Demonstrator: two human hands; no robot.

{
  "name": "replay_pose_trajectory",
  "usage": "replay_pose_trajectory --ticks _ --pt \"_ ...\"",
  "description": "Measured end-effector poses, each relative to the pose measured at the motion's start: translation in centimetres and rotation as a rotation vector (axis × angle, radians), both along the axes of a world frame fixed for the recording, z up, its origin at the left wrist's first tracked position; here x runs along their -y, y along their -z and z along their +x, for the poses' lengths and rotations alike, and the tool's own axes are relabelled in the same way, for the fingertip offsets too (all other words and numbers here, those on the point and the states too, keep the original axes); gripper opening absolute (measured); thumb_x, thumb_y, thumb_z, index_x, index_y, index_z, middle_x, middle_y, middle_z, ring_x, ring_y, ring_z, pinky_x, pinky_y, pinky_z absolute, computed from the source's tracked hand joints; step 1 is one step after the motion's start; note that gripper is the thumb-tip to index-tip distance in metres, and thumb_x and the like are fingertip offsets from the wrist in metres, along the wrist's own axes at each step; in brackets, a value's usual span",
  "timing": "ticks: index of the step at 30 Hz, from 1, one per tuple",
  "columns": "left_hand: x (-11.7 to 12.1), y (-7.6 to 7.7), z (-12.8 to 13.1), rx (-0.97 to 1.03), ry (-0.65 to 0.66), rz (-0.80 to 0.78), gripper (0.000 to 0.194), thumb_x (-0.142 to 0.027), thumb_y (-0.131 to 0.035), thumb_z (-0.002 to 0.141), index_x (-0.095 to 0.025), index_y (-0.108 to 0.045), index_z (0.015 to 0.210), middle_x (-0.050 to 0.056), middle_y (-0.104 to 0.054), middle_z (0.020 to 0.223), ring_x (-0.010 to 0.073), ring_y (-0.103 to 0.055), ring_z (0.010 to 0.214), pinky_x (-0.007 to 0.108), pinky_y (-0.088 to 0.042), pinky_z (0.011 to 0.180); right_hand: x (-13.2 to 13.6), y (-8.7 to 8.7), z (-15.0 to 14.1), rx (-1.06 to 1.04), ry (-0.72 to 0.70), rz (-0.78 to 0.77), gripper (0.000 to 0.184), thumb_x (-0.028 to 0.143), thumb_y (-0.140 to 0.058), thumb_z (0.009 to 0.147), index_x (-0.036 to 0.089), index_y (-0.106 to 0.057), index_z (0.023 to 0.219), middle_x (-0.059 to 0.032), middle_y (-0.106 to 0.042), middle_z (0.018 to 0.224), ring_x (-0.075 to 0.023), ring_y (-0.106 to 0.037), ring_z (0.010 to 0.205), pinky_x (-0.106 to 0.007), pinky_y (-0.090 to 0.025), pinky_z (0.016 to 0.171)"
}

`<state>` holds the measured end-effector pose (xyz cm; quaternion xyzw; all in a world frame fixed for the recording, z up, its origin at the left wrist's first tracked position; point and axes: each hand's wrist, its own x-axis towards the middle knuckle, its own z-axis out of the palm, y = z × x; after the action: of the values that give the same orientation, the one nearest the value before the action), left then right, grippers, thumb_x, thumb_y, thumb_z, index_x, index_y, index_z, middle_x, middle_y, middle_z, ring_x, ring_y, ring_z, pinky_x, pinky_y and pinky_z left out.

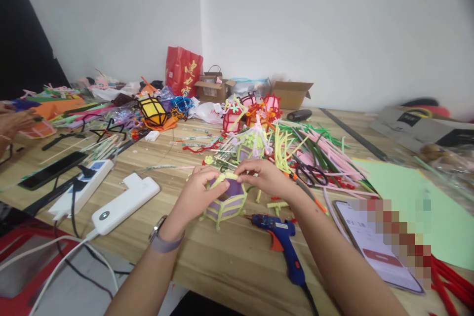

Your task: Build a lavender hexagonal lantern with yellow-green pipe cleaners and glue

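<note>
A small purple lantern [226,207] with pale yellow pipe-cleaner edging sits on the table in front of me. My left hand [198,191] is closed on its upper left rim, thumb across the top. At the upper right rim, the fingers of my right hand [262,175] pinch the yellow edging. My fingers hide part of the lantern's top. Just right of it lies a blue hot glue gun [279,239], its nozzle pointing toward the lantern. A short yellow pipe-cleaner piece [277,206] rests beyond the glue gun. Behind my hands stands another lantern [250,148] in yellow-green and lilac.
Scissors [313,175] and many pipe cleaners [333,148] lie to the right, near a phone [381,247] and green paper [418,207]. A power strip [81,190] and white power bank [126,205] with cables are left. At far left, another person's hand [13,128] holds an orange piece.
</note>
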<state>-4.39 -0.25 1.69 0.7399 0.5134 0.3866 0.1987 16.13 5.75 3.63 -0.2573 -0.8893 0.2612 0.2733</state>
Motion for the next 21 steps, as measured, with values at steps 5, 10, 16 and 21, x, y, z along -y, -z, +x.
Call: replay_pose_trajectory --ticks 5,10,16,21 --pt "0.03 0.11 0.05 -0.051 0.009 0.023 0.021 -0.039 -0.058 0.084 -0.023 -0.071 0.085 0.003 -0.07 0.087 0.0223 -0.056 0.09 0.036 -0.041 0.085 0.02 0.17 -0.01 0.011 0.006 0.027 0.009 0.022 -0.062 0.086 0.017 -0.07 0.086 -0.0035 -0.07 0.083 -0.0147 -0.063 0.077 -0.025 -0.046 0.073" --pt "0.07 0.06 -0.17 0.051 0.023 0.043 0.038 -0.049 -0.048 0.089 -0.02 -0.071 0.079 0.005 -0.07 0.086 0.0213 -0.057 0.09 0.034 -0.042 0.086 -0.25 0.43 0.21 -0.005 -0.017 0.034 0.012 0.025 -0.061 0.087 0.017 -0.07 0.086 -0.0039 -0.07 0.083 -0.0152 -0.062 0.076 -0.026 -0.046 0.074" --pt "0.0 0.19 -0.35 0.209 -0.082 -0.002 0.051 -0.053 -0.035 0.094 -0.019 -0.072 0.083 0.006 -0.073 0.089 0.0212 -0.062 0.09 0.032 -0.045 0.085 -0.13 0.25 0.18 -0.011 -0.019 0.03 0.011 0.024 -0.061 0.086 0.018 -0.07 0.086 -0.0031 -0.07 0.082 -0.014 -0.062 0.074 -0.024 -0.045 0.07" --pt "0.28 -0.3 0.07 0.227 -0.053 -0.013 0.045 -0.05 -0.041 0.092 -0.019 -0.073 0.094 0.007 -0.073 0.096 0.0227 -0.063 0.095 0.034 -0.046 0.087 -0.09 0.19 0.13 -0.01 -0.019 0.029 0.011 0.023 -0.061 0.086 0.017 -0.07 0.087 -0.0031 -0.07 0.082 -0.0134 -0.062 0.073 -0.024 -0.045 0.069"
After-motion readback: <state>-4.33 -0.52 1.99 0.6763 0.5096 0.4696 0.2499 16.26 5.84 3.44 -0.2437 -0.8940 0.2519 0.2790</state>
